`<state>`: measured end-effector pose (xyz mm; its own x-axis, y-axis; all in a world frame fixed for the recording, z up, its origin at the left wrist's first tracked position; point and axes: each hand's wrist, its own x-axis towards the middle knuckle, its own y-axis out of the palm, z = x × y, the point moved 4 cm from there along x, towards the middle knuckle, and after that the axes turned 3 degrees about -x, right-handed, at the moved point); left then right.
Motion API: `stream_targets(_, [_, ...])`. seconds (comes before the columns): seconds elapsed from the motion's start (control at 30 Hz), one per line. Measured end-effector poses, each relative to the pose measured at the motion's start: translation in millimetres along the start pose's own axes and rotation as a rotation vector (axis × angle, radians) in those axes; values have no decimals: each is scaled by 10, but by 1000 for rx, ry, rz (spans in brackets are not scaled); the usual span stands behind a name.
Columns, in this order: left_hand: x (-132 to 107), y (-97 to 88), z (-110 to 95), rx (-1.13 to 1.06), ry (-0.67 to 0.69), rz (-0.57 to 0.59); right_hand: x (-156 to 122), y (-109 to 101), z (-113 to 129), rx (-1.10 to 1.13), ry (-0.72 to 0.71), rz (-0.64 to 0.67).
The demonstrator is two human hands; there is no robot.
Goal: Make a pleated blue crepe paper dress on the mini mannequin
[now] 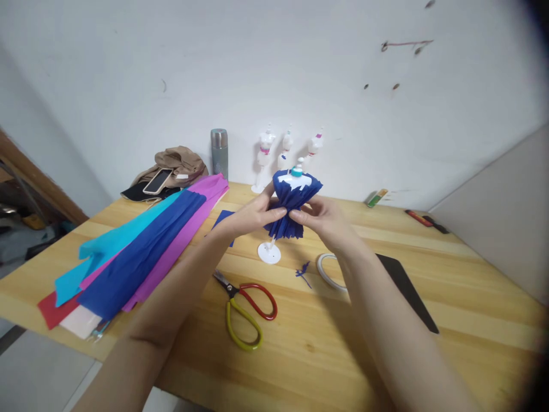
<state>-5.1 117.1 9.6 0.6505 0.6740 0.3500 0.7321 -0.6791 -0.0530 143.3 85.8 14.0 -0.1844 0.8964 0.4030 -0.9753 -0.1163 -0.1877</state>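
Note:
A small white mannequin on a round white base (269, 253) stands mid-table, wrapped in pleated dark blue crepe paper (295, 197) with a teal cap on top. My left hand (253, 214) pinches the gathered paper at the waist from the left. My right hand (319, 217) pinches it from the right at the same height. Both hands are closed on the paper.
Folded crepe sheets (141, 252) in blue, cyan, magenta, red and white lie at left. Scissors (246, 306) with red and yellow handles lie in front. A tape ring (330, 272), a black mat (407, 289), three bare mannequins (285, 151), a steel flask (219, 151), and a phone on cloth (158, 180) surround them.

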Motion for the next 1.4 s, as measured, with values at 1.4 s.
stream_targets(1.4, [-556, 142, 495, -433, -424, -721, 8, -6, -194, 133, 100, -159])
